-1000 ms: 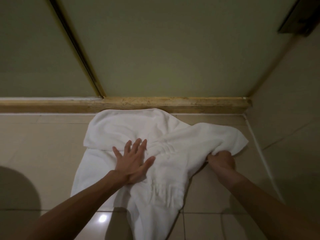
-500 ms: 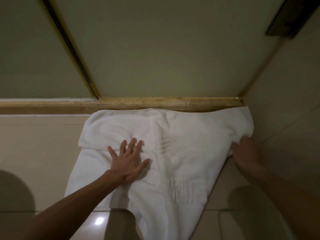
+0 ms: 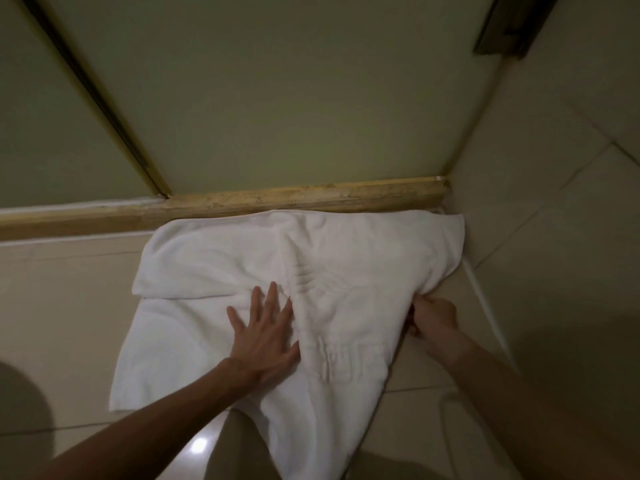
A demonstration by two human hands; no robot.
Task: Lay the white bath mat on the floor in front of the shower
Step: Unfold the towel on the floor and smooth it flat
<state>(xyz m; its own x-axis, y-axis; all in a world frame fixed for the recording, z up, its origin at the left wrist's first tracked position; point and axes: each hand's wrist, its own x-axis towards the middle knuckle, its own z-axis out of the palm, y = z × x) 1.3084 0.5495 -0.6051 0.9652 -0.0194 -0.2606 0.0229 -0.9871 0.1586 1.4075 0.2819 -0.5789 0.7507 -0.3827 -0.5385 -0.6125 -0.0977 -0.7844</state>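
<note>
The mat [image 3: 346, 258] is white terry cloth: soft, matt and thick-piled, with ribbed lines pressed into the weave and creases across its surface. The floor [image 3: 62, 292] is beige tile, smooth and glossy enough to throw back a bright spot of light, with pale grout lines between the tiles. The sill [image 3: 277, 202] is yellow-brown, mottled and scuffed with a dull sheen; stone or wood, it is hard to tell. The door [image 3: 277, 98] is frosted glass, matt and even, edged by a thin brass-coloured metal strip [image 3: 104, 98]. The wall [image 3: 554, 209] is smooth beige tile — faintly shiny.
</note>
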